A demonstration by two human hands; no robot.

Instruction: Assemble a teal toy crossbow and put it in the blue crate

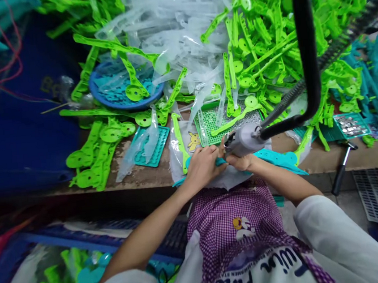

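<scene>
At the table's front edge, my left hand [204,164] is closed on a long teal plastic piece [280,158] that lies across in front of me. My right hand [241,159] grips a grey powered screwdriver [247,139], hung from a black hose and coiled cable [307,43], its tip down on the teal piece between my hands. Under the piece lies clear plastic wrap with a yellow cartoon print [193,141]. Just beyond is a green tray [211,123] with small screws.
Heaps of green plastic parts [266,39] and clear bags [177,30] cover the table. A blue bowl [103,94] sits at left, a teal tray [154,152] near it, a tray of metal discs [351,125] and a hammer [343,168] at right. Teal parts [377,81] pile at far right.
</scene>
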